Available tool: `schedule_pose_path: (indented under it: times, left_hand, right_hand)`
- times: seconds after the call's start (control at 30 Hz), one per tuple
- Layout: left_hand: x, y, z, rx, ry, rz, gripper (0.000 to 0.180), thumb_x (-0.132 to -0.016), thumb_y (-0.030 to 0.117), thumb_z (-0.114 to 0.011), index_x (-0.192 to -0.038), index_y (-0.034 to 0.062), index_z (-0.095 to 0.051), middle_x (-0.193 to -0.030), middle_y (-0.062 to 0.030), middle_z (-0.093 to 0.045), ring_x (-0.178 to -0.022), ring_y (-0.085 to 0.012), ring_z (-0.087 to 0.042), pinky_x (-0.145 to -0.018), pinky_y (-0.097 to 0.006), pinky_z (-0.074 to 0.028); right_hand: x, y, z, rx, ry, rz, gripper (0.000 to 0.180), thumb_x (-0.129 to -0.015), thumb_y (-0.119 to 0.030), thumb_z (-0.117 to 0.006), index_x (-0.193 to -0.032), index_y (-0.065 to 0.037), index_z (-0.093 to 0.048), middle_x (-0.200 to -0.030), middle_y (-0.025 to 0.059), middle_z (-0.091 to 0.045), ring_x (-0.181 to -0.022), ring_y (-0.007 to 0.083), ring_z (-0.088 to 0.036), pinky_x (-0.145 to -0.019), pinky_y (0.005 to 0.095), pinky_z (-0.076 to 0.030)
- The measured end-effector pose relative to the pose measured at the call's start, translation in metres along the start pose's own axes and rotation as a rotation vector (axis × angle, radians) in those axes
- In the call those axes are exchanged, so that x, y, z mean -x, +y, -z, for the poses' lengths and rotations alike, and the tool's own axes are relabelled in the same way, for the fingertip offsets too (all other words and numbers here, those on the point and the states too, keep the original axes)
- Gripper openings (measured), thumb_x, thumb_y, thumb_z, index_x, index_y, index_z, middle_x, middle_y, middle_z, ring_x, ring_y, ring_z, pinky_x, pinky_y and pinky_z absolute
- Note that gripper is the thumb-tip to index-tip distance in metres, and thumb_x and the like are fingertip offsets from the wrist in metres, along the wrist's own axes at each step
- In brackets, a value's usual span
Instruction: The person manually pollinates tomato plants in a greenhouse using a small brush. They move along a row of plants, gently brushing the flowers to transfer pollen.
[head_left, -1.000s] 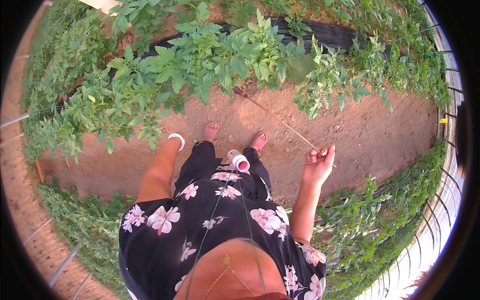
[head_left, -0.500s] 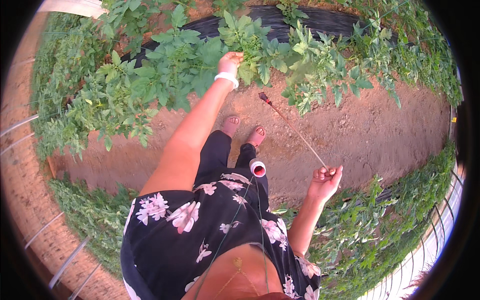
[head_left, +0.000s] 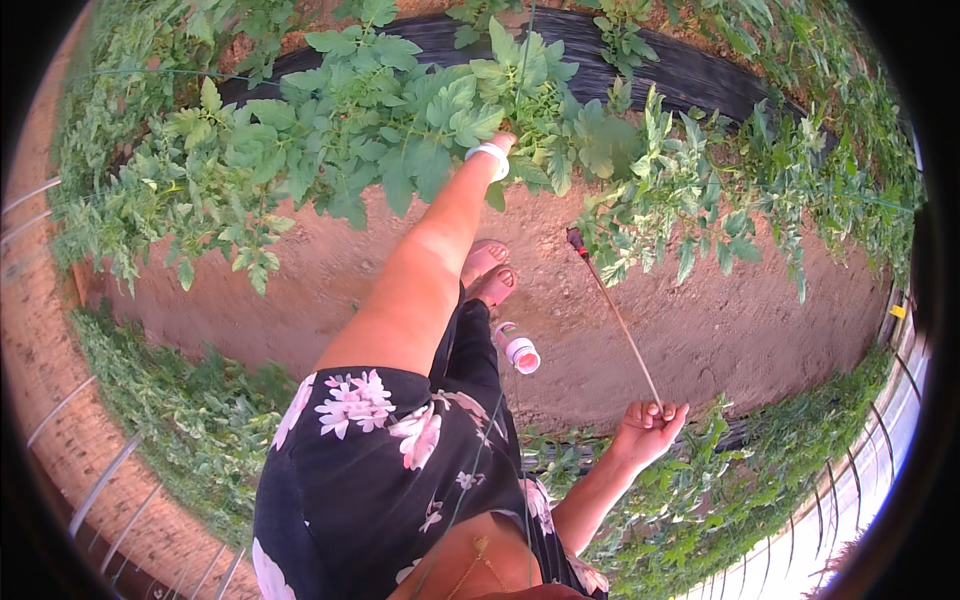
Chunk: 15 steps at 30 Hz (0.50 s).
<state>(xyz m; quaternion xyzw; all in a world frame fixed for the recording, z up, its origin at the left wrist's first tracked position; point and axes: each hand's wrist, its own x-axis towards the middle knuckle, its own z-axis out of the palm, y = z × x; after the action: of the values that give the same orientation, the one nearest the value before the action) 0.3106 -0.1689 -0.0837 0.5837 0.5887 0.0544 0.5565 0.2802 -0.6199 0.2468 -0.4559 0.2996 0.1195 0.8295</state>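
Reaching into the leafy green plant row (head_left: 400, 130), the left hand (head_left: 507, 140) is being hidden by foliage, so its grip cannot be told. One thin tan stick with a dark red tip (head_left: 615, 312) is being pinched at its lower end by the closed right hand (head_left: 648, 428), slanting up toward the plants.

Black floral dress (head_left: 370, 470), white wristband (head_left: 488, 155)

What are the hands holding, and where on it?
The right hand grips a thin stick by its near end. The left hand is buried in the plant leaves; its hold cannot be told.
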Motion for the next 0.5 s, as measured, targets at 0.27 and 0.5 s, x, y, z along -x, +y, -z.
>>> schedule_pose_path:
  times: [0.27, 0.5]
  left_hand:
    - [0.008, 0.023, -0.015, -0.472, 0.244, -0.194, 0.033, -0.083, 0.016, -0.058, -0.112, 0.0031, -0.062, -0.115, -0.0198, -0.065, -0.102, -0.0391, -0.063, -0.086, -0.045, -0.049]
    - [-0.009, 0.005, -0.01, -0.317, 0.124, -0.036, 0.033, -0.083, 0.021, -0.06, -0.112, 0.0053, -0.063, -0.111, -0.0167, -0.065, -0.095, -0.0348, -0.062, -0.079, -0.044, -0.048]
  right_hand:
    - [-0.016, 0.005, -0.025, -0.012, -0.081, -0.023, 0.039, -0.104, -0.033, -0.045, -0.071, -0.012, -0.052, -0.062, 0.0023, -0.056, -0.047, 0.0106, -0.045, -0.046, 0.0253, -0.034]
    - [-0.022, 0.012, -0.023, -0.021, -0.097, -0.045, 0.039, -0.104, -0.033, -0.044, -0.072, -0.011, -0.053, -0.062, 0.0028, -0.057, -0.046, 0.0105, -0.045, -0.045, 0.0254, -0.034]
